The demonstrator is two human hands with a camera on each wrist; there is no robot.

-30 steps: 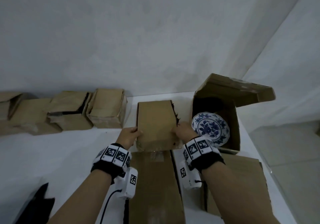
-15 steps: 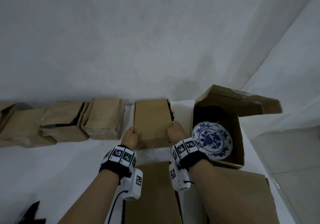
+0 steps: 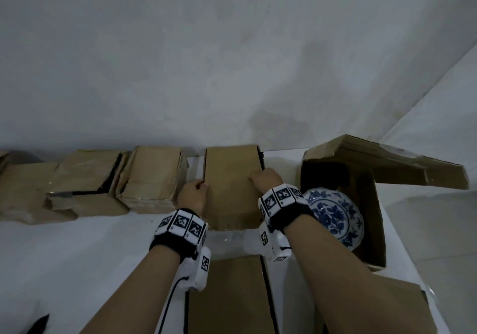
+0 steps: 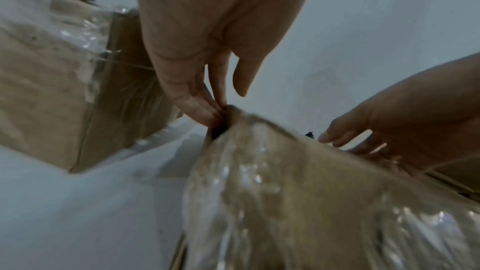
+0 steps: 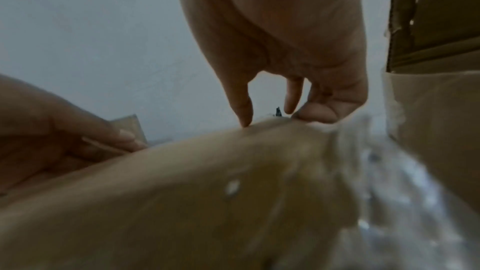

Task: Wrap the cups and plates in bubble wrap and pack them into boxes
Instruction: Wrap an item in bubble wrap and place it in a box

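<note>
Hands (image 3: 227,186) flank closed box (image 3: 232,179), gripping its sides.

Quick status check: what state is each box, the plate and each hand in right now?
Middle box: closed, gripped by both hands.
Right box: open, flap up.
Plate: unwrapped, inside the right box.
Boxes on left: closed.
Left hand: holds the middle box's left edge.
Right hand: holds its right edge.

Plate (image 3: 335,217) in open box (image 3: 375,220) (rt of shut box (image 3: 229,184)).
</note>
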